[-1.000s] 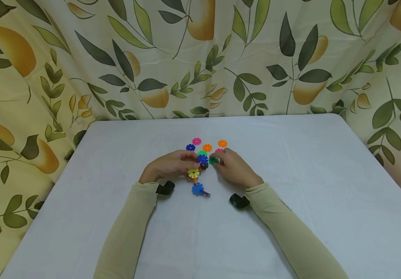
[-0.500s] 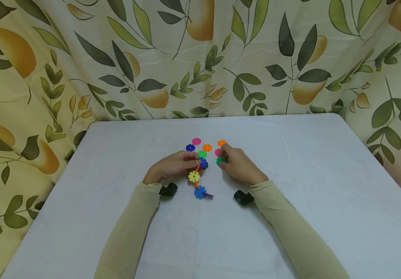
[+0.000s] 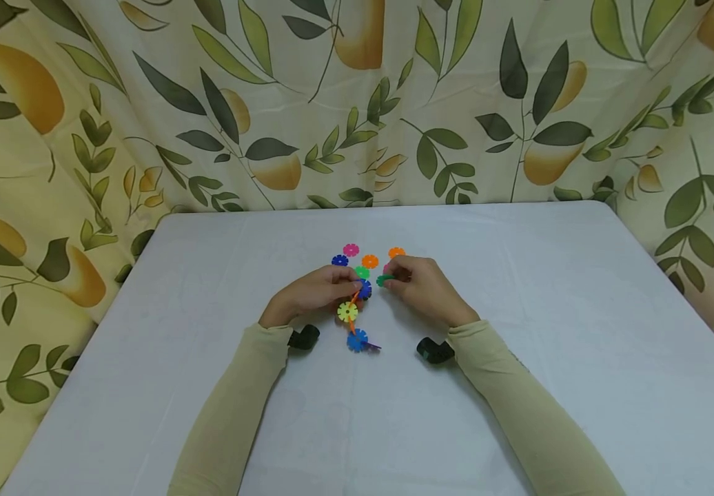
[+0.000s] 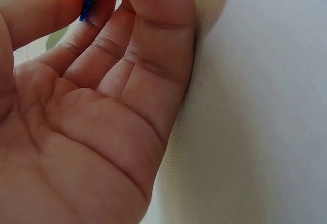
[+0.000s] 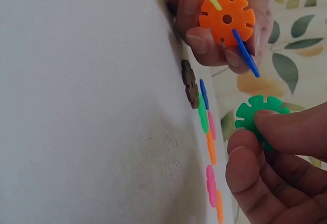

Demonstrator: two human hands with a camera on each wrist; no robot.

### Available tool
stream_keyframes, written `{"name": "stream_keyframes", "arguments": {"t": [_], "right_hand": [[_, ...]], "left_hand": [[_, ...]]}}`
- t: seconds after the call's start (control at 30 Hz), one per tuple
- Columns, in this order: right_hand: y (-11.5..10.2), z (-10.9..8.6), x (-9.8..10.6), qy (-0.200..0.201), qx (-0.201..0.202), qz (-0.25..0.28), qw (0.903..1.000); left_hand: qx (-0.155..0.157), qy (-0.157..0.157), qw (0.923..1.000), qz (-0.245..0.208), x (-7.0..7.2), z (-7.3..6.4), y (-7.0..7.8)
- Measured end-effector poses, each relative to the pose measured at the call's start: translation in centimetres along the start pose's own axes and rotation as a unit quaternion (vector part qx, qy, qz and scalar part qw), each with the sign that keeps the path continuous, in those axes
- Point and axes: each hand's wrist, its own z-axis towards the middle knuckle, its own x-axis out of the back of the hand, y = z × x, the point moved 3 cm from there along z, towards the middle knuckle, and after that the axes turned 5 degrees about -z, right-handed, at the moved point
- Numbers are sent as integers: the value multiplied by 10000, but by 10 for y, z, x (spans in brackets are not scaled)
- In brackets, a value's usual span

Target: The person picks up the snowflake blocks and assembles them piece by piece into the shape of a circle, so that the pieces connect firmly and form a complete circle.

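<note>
My left hand (image 3: 310, 295) holds a chain of slotted plastic flower discs, interlocked edge to edge. Its fingers and thumb pinch the chain near a blue disc (image 3: 365, 288); below hang a yellow disc (image 3: 347, 312), a lighter blue disc (image 3: 357, 340) and a purple one (image 3: 372, 346) edge-on. In the right wrist view, a blue disc (image 5: 246, 53) sticks out from an orange disc (image 5: 227, 19) of the chain. My right hand (image 3: 425, 289) pinches a green slotted disc (image 5: 258, 109) between thumb and fingers, a short gap away from that blue disc.
Loose discs lie on the white-covered table (image 3: 518, 344) beyond the hands: pink (image 3: 351, 250), dark blue (image 3: 340, 260), orange (image 3: 370, 262), light green (image 3: 362, 273) and brown (image 5: 189, 83) among them. A leaf-patterned curtain (image 3: 444, 103) hangs behind. Each wrist bears a black device (image 3: 435, 350).
My right hand has lifted the green disc from among the loose ones, moved slightly right, and turned it flatter towards the chain. The left hand has shifted a little right with the chain.
</note>
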Motion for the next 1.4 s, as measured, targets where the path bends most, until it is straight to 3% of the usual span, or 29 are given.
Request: {"name": "stream_keyframes", "arguments": {"t": [0.37, 0.8, 1.4], "right_hand": [[-6, 0, -5, -147, 94, 209, 9996], [-11, -1, -8, 39, 803, 51, 9967], [-16, -2, -12, 342, 1207, -110, 9920]], "left_hand": [[-16, 96, 9999, -66, -3, -1, 2], [93, 187, 9997, -138, -5, 4, -1], [341, 280, 9990, -21, -7, 4, -1]]}}
